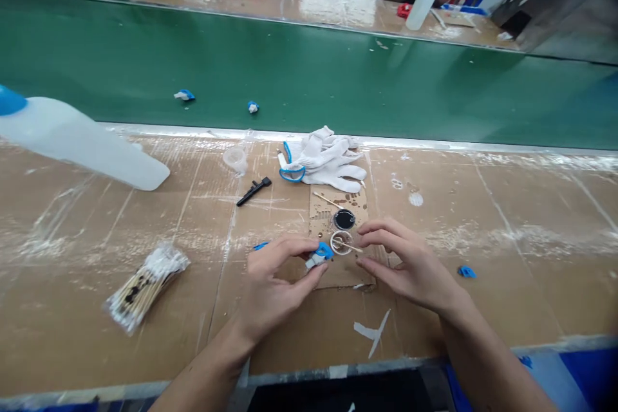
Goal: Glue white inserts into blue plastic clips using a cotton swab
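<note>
My left hand [280, 273] pinches a small blue-and-white plastic part [319, 256] between thumb and fingers. My right hand [410, 264] is open, its fingers and thumb apart, just right of a cotton swab [351, 246]. That swab lies across a small clear cup [341, 251] with brownish residue. Right behind it stands a cup of black liquid [344, 219]. Both cups are on a stained cardboard piece [333, 277], where a second swab [326, 199] also lies. A blue bit [261, 246] shows behind my left hand, and another blue part [466, 271] lies to the right.
White gloves [323, 161] lie behind the cups, beside a black plastic piece [253, 191]. At left are a bag of swabs [147, 286] and a large white bottle [91, 141]. Two blue-and-white parts rest on the green belt [313, 90]. People work beyond it.
</note>
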{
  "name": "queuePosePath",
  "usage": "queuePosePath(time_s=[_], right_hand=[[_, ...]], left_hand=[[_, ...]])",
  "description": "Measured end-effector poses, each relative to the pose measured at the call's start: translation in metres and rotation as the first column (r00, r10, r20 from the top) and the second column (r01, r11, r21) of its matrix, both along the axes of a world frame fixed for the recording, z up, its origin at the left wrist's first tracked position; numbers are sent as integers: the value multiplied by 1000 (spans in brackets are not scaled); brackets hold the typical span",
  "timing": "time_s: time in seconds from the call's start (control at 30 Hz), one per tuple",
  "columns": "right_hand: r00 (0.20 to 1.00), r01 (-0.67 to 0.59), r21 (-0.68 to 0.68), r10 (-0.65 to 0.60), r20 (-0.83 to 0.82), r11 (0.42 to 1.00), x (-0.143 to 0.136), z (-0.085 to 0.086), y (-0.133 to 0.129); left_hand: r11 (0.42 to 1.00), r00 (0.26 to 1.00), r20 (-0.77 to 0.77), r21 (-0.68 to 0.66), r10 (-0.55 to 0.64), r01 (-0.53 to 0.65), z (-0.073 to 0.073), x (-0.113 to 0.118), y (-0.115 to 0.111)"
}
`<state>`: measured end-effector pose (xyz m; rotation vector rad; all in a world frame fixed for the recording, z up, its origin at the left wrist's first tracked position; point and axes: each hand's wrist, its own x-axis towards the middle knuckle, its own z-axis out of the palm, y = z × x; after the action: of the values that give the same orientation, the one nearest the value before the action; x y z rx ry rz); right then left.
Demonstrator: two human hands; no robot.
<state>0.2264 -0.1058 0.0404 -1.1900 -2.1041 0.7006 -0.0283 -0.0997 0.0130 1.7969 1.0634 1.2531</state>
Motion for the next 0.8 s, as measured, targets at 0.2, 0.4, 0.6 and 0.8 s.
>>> queuePosePath(time_s=[0.2, 0.4, 0.6, 0.8], right_hand=[[709, 703, 253, -685, -169, 665, 108, -4, -47], [734, 637, 62, -628, 259, 769, 150, -23, -92], [760, 632, 44, -630, 157, 773, 121, -26, -90], [878, 346, 37, -309, -364, 938, 37, 1, -74]], left_hand=[[988, 996, 89, -152, 30, -16, -7, -6, -5], [978, 984, 180, -206, 15, 23, -2, -1, -4], [958, 966, 248, -251, -78, 142, 15, 14, -16], [893, 879, 453, -320, -150, 317, 26, 44, -36]])
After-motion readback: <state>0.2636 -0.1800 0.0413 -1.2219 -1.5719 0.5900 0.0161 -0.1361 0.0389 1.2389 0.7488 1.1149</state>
